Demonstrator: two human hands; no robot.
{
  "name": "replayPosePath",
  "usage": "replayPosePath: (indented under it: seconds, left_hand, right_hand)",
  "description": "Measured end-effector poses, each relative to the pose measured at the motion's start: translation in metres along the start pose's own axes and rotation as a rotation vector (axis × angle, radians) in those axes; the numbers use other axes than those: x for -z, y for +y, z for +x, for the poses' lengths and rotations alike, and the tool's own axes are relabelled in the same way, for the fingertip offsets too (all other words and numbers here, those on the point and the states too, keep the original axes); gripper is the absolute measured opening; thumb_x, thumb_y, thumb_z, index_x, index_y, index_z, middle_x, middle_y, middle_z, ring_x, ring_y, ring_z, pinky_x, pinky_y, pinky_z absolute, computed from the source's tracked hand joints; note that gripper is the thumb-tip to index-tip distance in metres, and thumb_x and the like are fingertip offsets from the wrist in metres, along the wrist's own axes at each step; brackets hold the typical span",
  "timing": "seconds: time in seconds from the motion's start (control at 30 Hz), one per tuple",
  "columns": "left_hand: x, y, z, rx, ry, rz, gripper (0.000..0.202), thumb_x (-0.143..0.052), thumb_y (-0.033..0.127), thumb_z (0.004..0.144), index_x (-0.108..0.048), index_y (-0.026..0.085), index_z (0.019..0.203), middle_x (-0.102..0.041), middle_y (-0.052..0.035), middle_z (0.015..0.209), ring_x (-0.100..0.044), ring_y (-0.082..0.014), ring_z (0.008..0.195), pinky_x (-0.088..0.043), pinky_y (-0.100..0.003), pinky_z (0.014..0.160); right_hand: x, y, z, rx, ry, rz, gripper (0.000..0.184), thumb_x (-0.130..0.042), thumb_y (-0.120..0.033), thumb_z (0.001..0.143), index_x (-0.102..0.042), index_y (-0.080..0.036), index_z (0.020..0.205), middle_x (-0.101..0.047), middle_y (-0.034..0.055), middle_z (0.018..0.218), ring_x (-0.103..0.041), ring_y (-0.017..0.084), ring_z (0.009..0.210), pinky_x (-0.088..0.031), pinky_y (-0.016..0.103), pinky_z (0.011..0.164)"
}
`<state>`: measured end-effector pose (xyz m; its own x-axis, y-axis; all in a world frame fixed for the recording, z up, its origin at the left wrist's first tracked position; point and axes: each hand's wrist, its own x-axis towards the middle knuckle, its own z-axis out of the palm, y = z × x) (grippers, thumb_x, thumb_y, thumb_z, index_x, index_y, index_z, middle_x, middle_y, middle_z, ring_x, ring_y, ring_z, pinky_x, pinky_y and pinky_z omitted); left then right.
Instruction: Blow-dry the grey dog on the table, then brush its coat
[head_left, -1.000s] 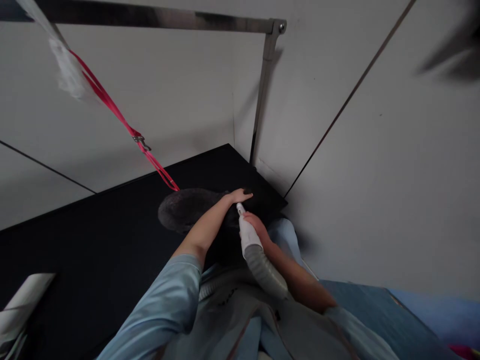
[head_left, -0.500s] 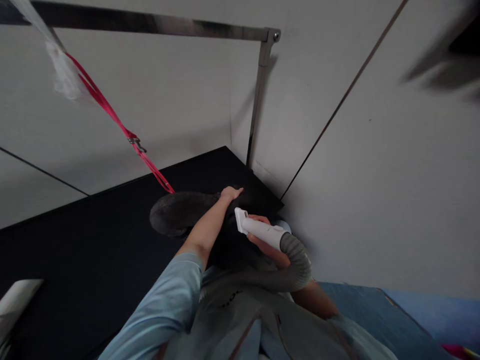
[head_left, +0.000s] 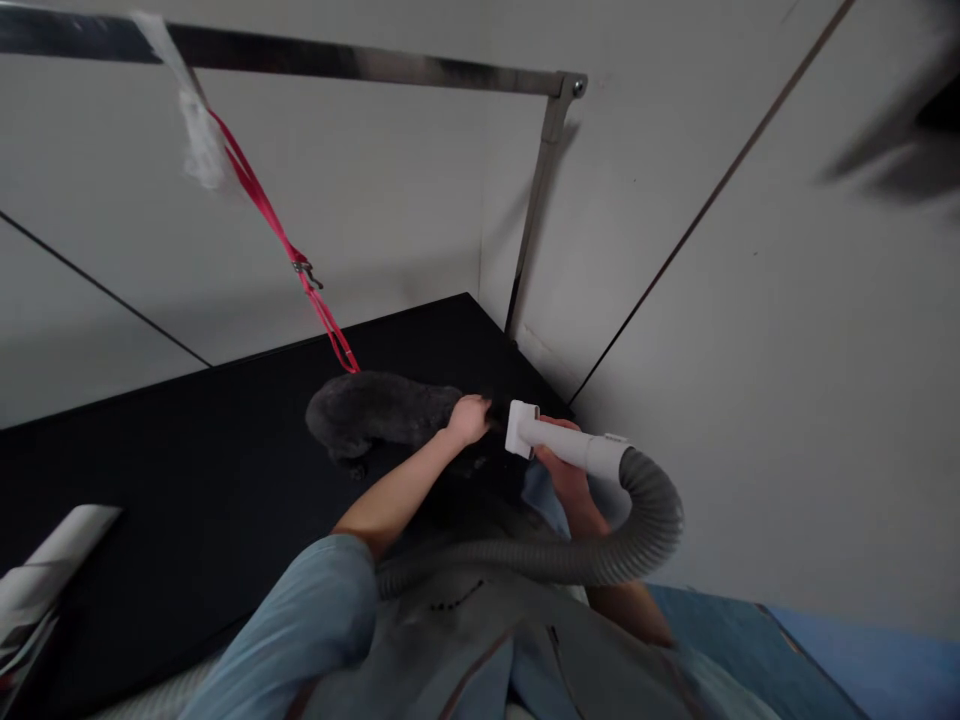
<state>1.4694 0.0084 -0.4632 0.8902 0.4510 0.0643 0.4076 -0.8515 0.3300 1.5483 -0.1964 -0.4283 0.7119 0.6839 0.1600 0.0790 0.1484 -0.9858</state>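
Note:
A dark grey, short-furred animal (head_left: 382,405), like a cat, is on the black table; which end is its head I cannot tell. My left hand (head_left: 470,418) is closed at the animal's right end, with something dark showing past the fingers. Just right of it, my right hand (head_left: 566,470) grips a white vacuum grooming nozzle (head_left: 559,440) from below, its flat head pointing left, apart from the left hand. A grey ribbed hose (head_left: 652,510) curves from the nozzle back across my apron.
A red strap (head_left: 262,200) with a metal clip hangs from a steel bar (head_left: 360,62) down to the animal. The bar's post (head_left: 532,210) stands at the back corner of the black table (head_left: 225,480). A white object (head_left: 64,555) lies at the left; walls rise behind and right.
My right hand and the nozzle have moved right, away from my left hand. My left hand has shifted slightly right and down. More of the animal shows. The whole view has shifted.

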Motion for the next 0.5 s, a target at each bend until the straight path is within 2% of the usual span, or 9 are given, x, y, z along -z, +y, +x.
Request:
replayPosePath:
  seconds: [0.07,0.13,0.3,0.4,0.5]
  left_hand:
    - [-0.003,-0.003,-0.014,-0.053,0.062,-0.032,0.021,-0.048,0.016,0.076,-0.065,0.014,0.089,-0.066,-0.0119,0.094,-0.060,-0.0236,0.100,-0.044,-0.036,0.096]
    - [-0.007,-0.006,-0.028,-0.080,0.099,-0.068,0.021,-0.050,0.013,0.072,-0.065,0.015,0.087,-0.067,-0.0119,0.096,-0.058,-0.0242,0.104,-0.041,-0.039,0.101]
    - [-0.012,-0.008,-0.058,-0.127,0.161,-0.215,0.035,-0.051,0.010,0.067,-0.064,0.015,0.099,-0.065,-0.0117,0.114,-0.055,-0.0241,0.114,-0.033,-0.045,0.109]
    - [-0.015,-0.006,-0.075,-0.055,0.217,-0.386,0.027,-0.052,0.013,0.071,-0.065,0.016,0.095,-0.068,-0.0099,0.107,-0.057,-0.0231,0.111,-0.033,-0.045,0.110]
    - [-0.020,-0.002,-0.094,0.179,0.318,-0.665,0.024,-0.047,0.026,0.082,-0.064,0.016,0.096,-0.069,-0.0094,0.102,-0.061,-0.0217,0.104,-0.040,-0.043,0.105]
  right_hand:
    - [0.000,-0.003,0.000,-0.011,-0.051,0.029,0.043,-0.070,-0.029,0.065,-0.053,-0.027,0.105,-0.063,0.0034,0.113,-0.059,0.025,0.104,-0.047,0.042,0.090]
    - [-0.001,-0.006,0.000,-0.015,-0.038,0.018,0.043,-0.071,-0.030,0.064,-0.053,-0.027,0.104,-0.063,0.0029,0.112,-0.060,0.024,0.102,-0.048,0.042,0.089]
    - [-0.008,-0.014,0.000,-0.008,-0.129,0.014,0.040,-0.071,-0.031,0.065,-0.055,-0.028,0.102,-0.065,0.0012,0.107,-0.062,0.022,0.099,-0.049,0.041,0.089]
    - [-0.012,-0.020,-0.001,-0.001,-0.143,-0.012,0.041,-0.071,-0.030,0.065,-0.055,-0.027,0.103,-0.064,0.0013,0.108,-0.062,0.021,0.098,-0.050,0.040,0.088]
    - [-0.018,-0.026,-0.004,-0.014,-0.231,-0.007,0.044,-0.071,-0.030,0.065,-0.054,-0.026,0.105,-0.064,0.0025,0.109,-0.062,0.022,0.099,-0.049,0.042,0.088]
